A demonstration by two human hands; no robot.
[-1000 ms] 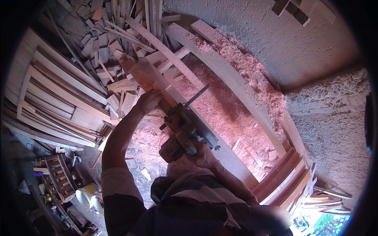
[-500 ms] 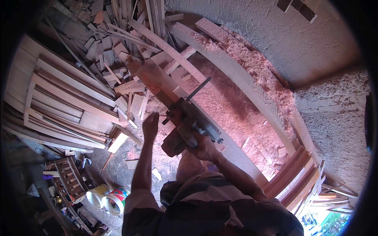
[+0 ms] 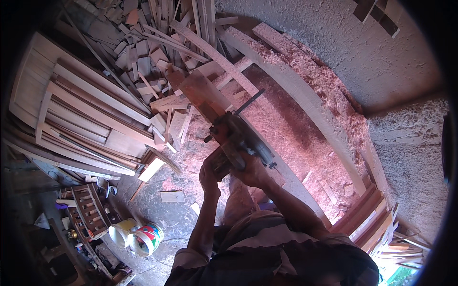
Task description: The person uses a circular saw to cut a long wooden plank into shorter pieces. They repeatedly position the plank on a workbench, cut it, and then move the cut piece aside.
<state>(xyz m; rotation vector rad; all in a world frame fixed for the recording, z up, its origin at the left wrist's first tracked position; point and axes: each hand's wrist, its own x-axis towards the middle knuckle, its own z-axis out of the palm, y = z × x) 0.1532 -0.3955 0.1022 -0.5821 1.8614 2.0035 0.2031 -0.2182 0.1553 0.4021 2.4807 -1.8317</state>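
Note:
A dark handheld power tool [image 3: 241, 138], with a bulky body and a thin bar sticking out at its front right, rests on a long wooden plank [image 3: 207, 93]. I cannot make out its exact kind. My right hand [image 3: 250, 171] is wrapped round its rear handle. Against the rounded housing on the tool's left side, my left hand [image 3: 210, 177] is closed, its fingers partly hidden. The plank runs from the far left, under the tool, toward my right side. The tool's underside is hidden.
Pinkish shavings [image 3: 329, 100] lie along a thick beam [image 3: 305, 102] by the wall. Wood offcuts [image 3: 143, 62] are heaped at the far left, near stacked panels [image 3: 86, 105]. Two buckets [image 3: 145, 240] stand at the near left. More boards [image 3: 362, 209] lie at the right.
My left hand has come from beside the tool onto its housing. The right hand keeps its grip on the handle. The whole view has shifted slightly.

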